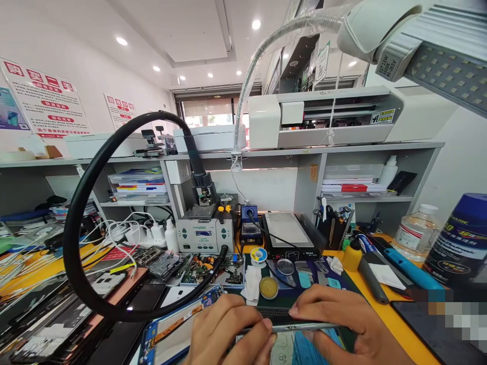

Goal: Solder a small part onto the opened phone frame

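Note:
Both hands hold a thin flat device (291,328), edge-on, with a silvery rim; whether it is a phone or a tablet I cannot tell. My left hand (230,329) pinches its left end between thumb and curled fingers. At the other end, my right hand (344,322) grips with fingers on top and thumb below. A dark, dotted patch (274,314) shows just behind the rim. Beside my left hand lies a blue-edged panel (178,324) with an orange flex cable. Below the device is a light-blue sheet (304,350), partly covered by my hands.
A thick black hose (70,253) loops at left from the hot-air station (205,235). Behind my hands are a tin of yellow paste (268,287), a solder spool (258,255) and a heating plate (286,230). Opened phone parts (87,294) crowd the left; a spray can (458,248) stands right.

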`<state>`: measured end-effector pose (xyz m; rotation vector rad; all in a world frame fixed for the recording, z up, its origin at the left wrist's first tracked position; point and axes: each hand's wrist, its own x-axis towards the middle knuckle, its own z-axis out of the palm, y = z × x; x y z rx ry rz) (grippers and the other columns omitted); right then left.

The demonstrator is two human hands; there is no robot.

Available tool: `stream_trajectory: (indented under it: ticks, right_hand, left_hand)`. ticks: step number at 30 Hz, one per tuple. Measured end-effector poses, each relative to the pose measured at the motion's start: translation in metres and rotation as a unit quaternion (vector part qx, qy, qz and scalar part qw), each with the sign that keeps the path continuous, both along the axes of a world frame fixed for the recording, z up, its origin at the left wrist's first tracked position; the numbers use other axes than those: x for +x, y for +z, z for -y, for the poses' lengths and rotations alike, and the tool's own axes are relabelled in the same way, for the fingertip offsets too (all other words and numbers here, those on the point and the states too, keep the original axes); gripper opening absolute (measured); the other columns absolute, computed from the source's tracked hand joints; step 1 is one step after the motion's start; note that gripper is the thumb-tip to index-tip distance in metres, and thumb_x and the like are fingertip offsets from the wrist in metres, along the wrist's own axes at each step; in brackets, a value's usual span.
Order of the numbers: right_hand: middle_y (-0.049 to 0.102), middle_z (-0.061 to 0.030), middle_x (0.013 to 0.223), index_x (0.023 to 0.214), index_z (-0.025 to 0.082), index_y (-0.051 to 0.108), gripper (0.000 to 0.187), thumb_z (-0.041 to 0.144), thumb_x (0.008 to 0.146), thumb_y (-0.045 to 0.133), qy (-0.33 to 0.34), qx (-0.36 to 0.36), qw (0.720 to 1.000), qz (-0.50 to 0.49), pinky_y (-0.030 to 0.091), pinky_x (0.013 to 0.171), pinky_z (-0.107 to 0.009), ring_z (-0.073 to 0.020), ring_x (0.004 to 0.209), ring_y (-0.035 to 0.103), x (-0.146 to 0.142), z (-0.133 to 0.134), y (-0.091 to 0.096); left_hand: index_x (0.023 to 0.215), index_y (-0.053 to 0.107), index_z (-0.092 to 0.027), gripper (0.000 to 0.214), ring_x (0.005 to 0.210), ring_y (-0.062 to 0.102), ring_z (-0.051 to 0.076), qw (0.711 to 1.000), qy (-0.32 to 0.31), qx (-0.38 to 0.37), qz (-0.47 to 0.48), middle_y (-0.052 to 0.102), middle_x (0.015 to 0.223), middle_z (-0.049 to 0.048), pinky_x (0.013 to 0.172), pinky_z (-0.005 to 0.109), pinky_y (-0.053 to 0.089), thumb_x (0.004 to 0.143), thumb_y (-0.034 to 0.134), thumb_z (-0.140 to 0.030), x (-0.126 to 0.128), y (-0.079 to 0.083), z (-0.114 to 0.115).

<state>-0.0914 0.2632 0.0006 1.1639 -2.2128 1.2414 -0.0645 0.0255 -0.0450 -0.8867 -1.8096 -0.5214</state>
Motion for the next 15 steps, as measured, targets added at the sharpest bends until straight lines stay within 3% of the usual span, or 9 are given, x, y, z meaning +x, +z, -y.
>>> stream_trajectory:
  ticks: [5, 7, 10, 15]
  right_hand:
    - [0.082, -0.0058, 0.094, 0.102, 0.027, 0.082, 0.030, 0.008, 0.085, 0.064, -0.004, -0.001, 1.000, -0.009, 0.061, 0.070, -0.024, -0.0207, 0.082, 0.078, -0.002, 0.000, -0.006]
    - [0.081, -0.0052, 0.096, 0.103, 0.026, 0.080, 0.025, 0.013, 0.091, 0.063, -0.004, 0.012, 1.000, 0.026, 0.059, 0.075, -0.025, -0.0204, 0.086, 0.076, -0.005, -0.002, -0.010]
    - [0.079, -0.0033, 0.100, 0.106, 0.027, 0.079, 0.019, 0.023, 0.096, 0.063, -0.010, 0.035, 0.990, 0.138, 0.056, 0.082, -0.028, -0.0208, 0.092, 0.074, -0.010, -0.006, -0.013]
    - [0.078, -0.0032, 0.109, 0.112, 0.026, 0.076, 0.030, 0.046, 0.090, 0.074, 0.006, -0.002, 0.928, 0.372, 0.054, 0.079, -0.030, -0.0238, 0.096, 0.071, -0.023, -0.013, -0.014]
  left_hand:
    - [0.105, 0.066, -0.014, 0.023, 0.085, 0.063, 0.021, 0.999, -0.009, 0.006, 0.050, 0.072, 0.089, 0.0081, 0.073, 0.035, 0.056, 0.085, 0.070, -0.001, -0.003, -0.002, 0.003]
    - [0.110, 0.066, -0.015, 0.029, 0.091, 0.064, 0.020, 0.992, -0.056, 0.034, 0.109, 0.071, 0.096, 0.0091, 0.079, 0.035, 0.055, 0.086, 0.065, 0.001, -0.004, 0.000, 0.004]
    - [0.116, 0.066, -0.023, 0.030, 0.094, 0.066, 0.017, 0.957, -0.091, 0.117, 0.248, 0.071, 0.102, 0.0046, 0.085, 0.031, 0.053, 0.091, 0.062, -0.007, -0.006, 0.005, 0.005]
    - [0.100, 0.072, -0.023, 0.010, 0.078, 0.068, 0.014, 0.880, -0.054, 0.165, 0.443, 0.074, 0.088, 0.0000, 0.067, 0.021, 0.051, 0.097, 0.063, -0.027, -0.010, 0.011, 0.003]
